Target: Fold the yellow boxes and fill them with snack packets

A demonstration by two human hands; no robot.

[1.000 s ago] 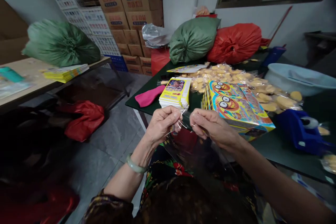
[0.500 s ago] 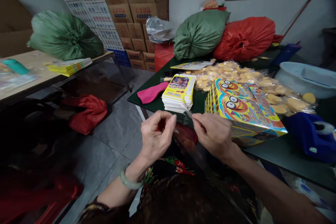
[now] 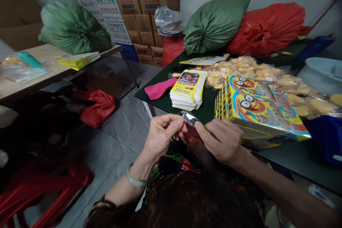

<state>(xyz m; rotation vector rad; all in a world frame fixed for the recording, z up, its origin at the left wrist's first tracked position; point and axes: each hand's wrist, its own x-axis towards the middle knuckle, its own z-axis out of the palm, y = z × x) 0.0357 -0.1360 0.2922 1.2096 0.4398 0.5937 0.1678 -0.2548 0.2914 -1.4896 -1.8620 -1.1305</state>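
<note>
A clear plastic bag (image 3: 189, 117) is stretched between my two hands above the front edge of the green table. My left hand (image 3: 162, 132), with a pale green bangle on its wrist, pinches one edge of it between thumb and fingers. On the other side, my right hand (image 3: 222, 139) has its fingers closed on the plastic, which trails down toward my lap. Just beyond my hands stands a stack of yellow printed cards (image 3: 187, 87). Right of it are colourful cartoon-faced boxes (image 3: 256, 103), close to my right hand.
A pink cloth-like piece (image 3: 160, 89) lies left of the cards. Behind the boxes spread many wrapped yellow pieces (image 3: 251, 67). Large green (image 3: 213, 25) and red sacks (image 3: 267, 28) stand at the back. To the right are a pale basin (image 3: 320, 73) and a blue object (image 3: 327, 139).
My left hand has come closer to the plastic and now pinches its edge. The plastic's top has spread wider between my hands. The view has shifted slightly.
</note>
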